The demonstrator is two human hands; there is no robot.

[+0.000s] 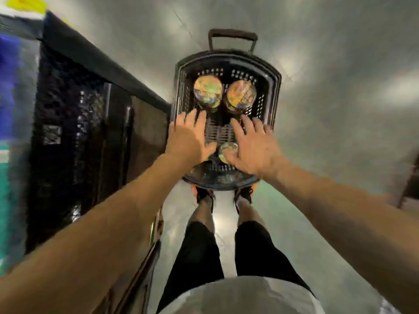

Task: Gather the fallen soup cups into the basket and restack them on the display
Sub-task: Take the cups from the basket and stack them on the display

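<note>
Black basket [275,91] | left hand [188,137] splayed, holding nothing | right hand [254,150] splayed over soup cup [227,149]

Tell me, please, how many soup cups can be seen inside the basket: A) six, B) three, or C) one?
B: the first cup and the second cup sit side by side at the far end of the basket, and the third cup shows at the near end, between the left hand and the right hand.
</note>
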